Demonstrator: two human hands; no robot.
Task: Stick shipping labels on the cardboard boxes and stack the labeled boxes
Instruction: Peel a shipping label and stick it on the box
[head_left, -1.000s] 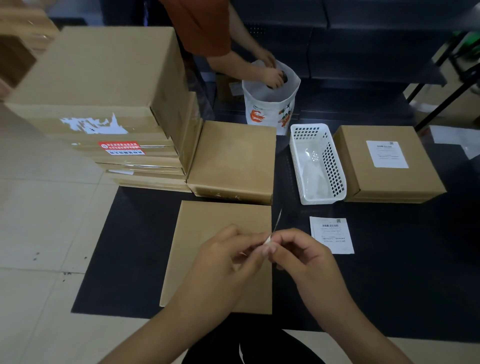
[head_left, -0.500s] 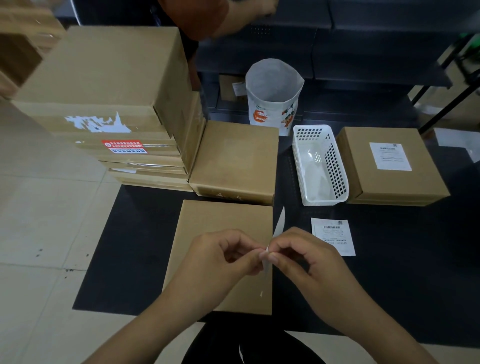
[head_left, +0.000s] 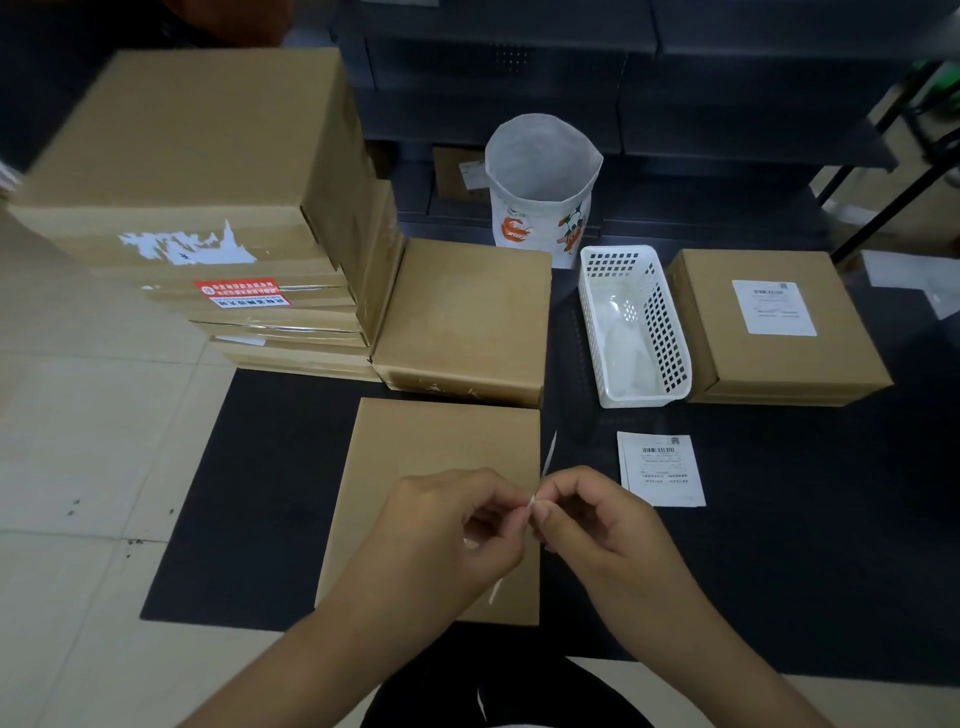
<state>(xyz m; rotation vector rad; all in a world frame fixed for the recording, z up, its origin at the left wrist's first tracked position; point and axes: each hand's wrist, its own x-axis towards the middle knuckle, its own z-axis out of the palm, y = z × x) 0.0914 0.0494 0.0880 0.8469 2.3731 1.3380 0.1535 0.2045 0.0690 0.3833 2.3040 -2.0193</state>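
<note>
Since a second ago the other person's arms have left view. I count one tall box stack (head_left: 192, 218), three single boxes, one basket (head_left: 636, 327), one loose label (head_left: 661, 467). Left hand (head_left: 447, 525) and right hand (head_left: 597, 519) pinch one edge-on label (head_left: 548, 454) over the nearest box (head_left: 441, 447).

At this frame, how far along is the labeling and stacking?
Done: one labeled box sits right of the white basket. In hand: the left hand and right hand pinch a label edge-on above the plain box. Left: sticking it, using the spare label on the mat, and labeling the unlabeled boxes behind.
</note>
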